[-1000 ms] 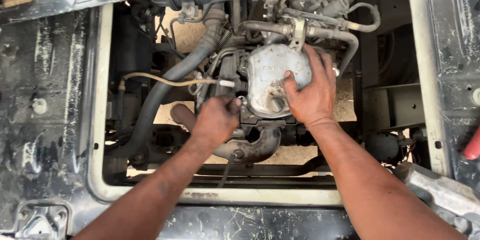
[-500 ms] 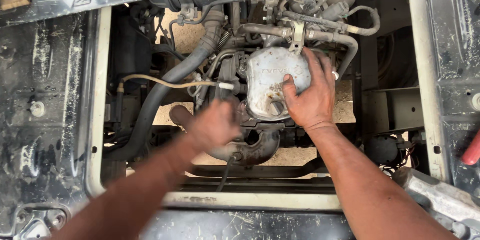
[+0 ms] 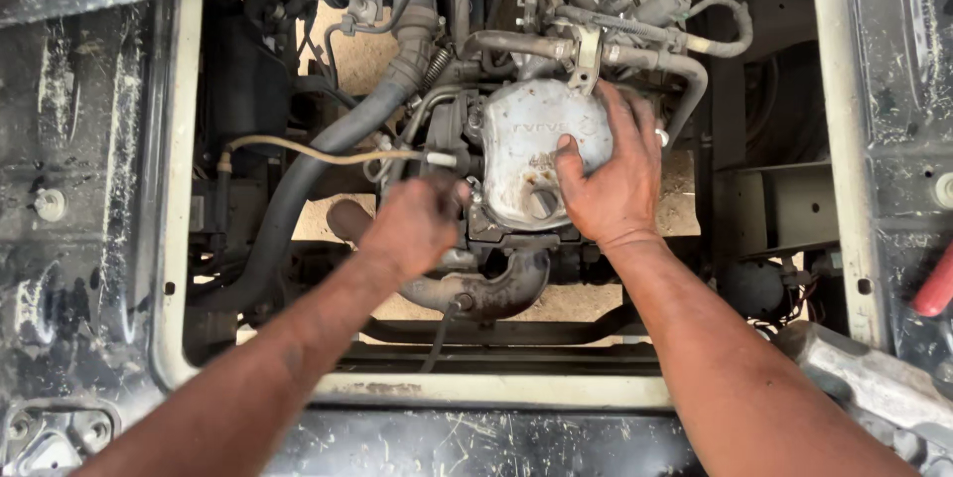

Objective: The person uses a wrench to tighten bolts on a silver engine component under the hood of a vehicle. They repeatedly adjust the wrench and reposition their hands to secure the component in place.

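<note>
Framed by a grimy vehicle floor opening (image 3: 169, 239), the pale grey metal engine cover (image 3: 531, 154) sits mid-bay. Right hand (image 3: 611, 189) presses flat, fingers spread; left hand (image 3: 412, 224) is blurred, grip unclear, apparently working the cover's left edge, which needs steadying.

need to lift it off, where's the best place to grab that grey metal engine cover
Grip the cover by its two long side edges, coming straight down from above. It lies face up in the open bay, with hoses crowding the sides. The right hand already spans its right edge; the left hand is beside its left edge.
</note>
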